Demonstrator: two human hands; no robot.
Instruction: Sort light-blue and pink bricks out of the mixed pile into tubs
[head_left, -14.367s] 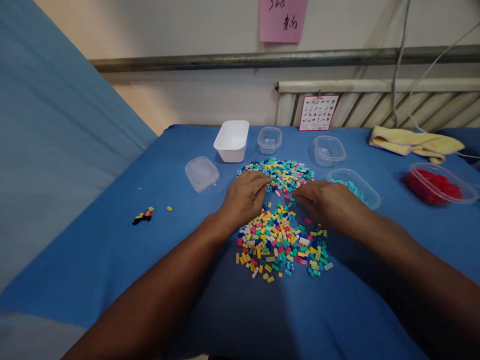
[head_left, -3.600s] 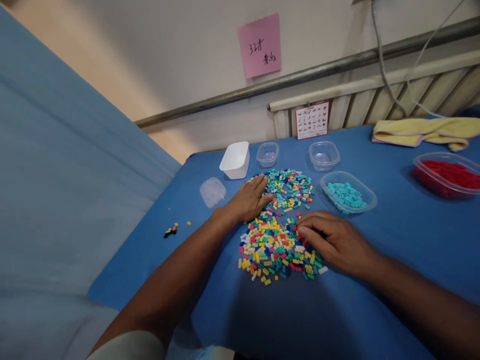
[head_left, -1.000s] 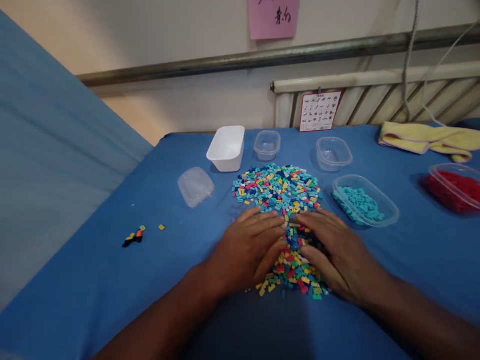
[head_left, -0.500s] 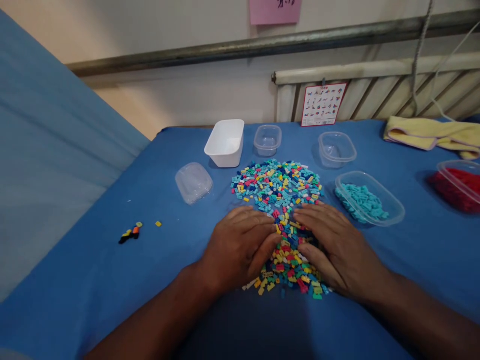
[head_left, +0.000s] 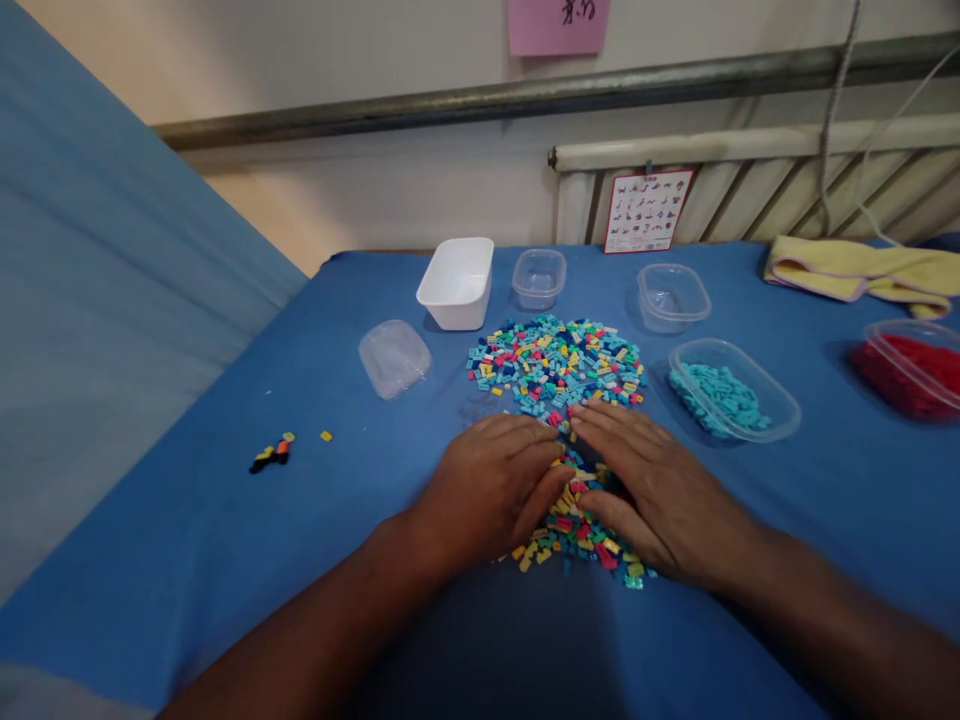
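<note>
The near brick pile (head_left: 566,522) lay between the left hand (head_left: 495,485) and the right hand (head_left: 649,480), both unclenched, loosely curved along its edges. The far pile (head_left: 555,360) spread just beyond; blue cloth (head_left: 352,485) stretched widely leftward, while a turquoise-filled tub (head_left: 784,418) stood near the right hand.

The left hand (head_left: 486,488) and right hand (head_left: 661,490) flank the near pile of small coloured bricks (head_left: 572,530), a second pile (head_left: 559,362) lying just beyond, though whether either palm hides any piece is hard to tell
</note>
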